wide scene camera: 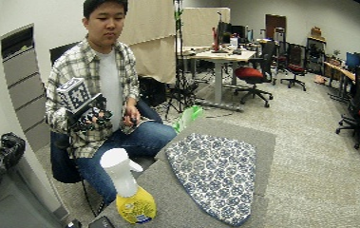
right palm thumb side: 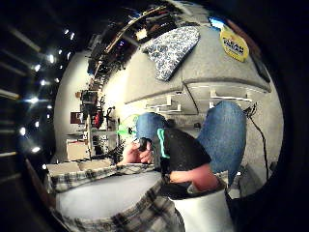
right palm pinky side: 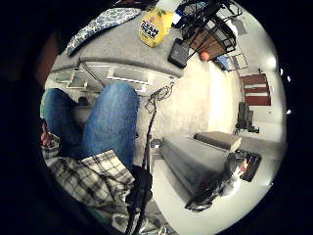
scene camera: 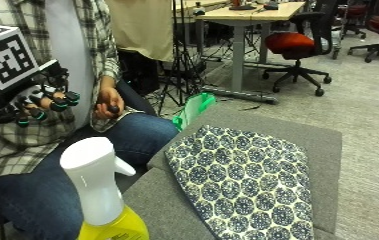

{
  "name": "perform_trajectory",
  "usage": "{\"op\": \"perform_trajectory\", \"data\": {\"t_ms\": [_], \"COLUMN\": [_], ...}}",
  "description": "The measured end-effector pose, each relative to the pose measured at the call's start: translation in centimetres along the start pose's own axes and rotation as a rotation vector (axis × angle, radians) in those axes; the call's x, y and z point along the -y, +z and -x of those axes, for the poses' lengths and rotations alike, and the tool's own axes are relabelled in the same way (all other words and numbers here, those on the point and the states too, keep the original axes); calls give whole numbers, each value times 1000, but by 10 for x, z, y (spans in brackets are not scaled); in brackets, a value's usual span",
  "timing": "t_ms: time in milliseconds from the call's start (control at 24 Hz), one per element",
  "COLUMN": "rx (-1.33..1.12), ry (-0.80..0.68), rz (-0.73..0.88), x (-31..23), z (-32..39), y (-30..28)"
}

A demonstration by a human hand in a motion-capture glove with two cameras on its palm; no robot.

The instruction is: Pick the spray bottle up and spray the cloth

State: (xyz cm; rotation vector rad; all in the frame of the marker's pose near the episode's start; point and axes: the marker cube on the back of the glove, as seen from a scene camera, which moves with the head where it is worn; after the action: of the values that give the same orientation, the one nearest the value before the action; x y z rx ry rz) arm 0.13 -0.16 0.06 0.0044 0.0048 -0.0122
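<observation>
1. A person in a plaid shirt and blue jeans sits beside a grey table (scene camera: 309,135).
2. The gloved right hand (scene camera: 39,102) is raised in front of the person's chest, well apart from the table. Its fingers (scene camera: 59,105) hang loosely curled and they grasp nothing.
3. The spray bottle (scene camera: 102,195) stands upright on the near part of the table, close to the outside camera. It has a white spray head and a yellow body. In the wide outside view the bottle (wide scene camera: 129,192) stands near the table corner closest to the person's knee.
4. The cloth (scene camera: 249,185), white with a blue round pattern, lies flat on the table just beside the bottle. The two do not touch, as far as the wide view shows.
5. The bare left hand (scene camera: 109,102) rests above the person's thigh and holds a small dark object (scene camera: 114,108); what it is cannot be told.
6. A green thing (scene camera: 195,109) sticks up at the far edge of the table, next to the person's knee.
7. In the little finger side palm view, a flat dark device (right palm pinky side: 178,53) lies on the table beside the bottle (right palm pinky side: 155,27).
</observation>
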Motion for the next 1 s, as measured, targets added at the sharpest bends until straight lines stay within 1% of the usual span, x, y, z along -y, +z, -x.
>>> {"op": "perform_trajectory", "data": {"t_ms": [167, 749, 999], "rx": [-3, 34, 64], "ry": [-5, 64, 110], "rz": [-6, 8, -20], "x": [2, 16, 39], "z": [-2, -12, -32], "y": [1, 16, 18]}}
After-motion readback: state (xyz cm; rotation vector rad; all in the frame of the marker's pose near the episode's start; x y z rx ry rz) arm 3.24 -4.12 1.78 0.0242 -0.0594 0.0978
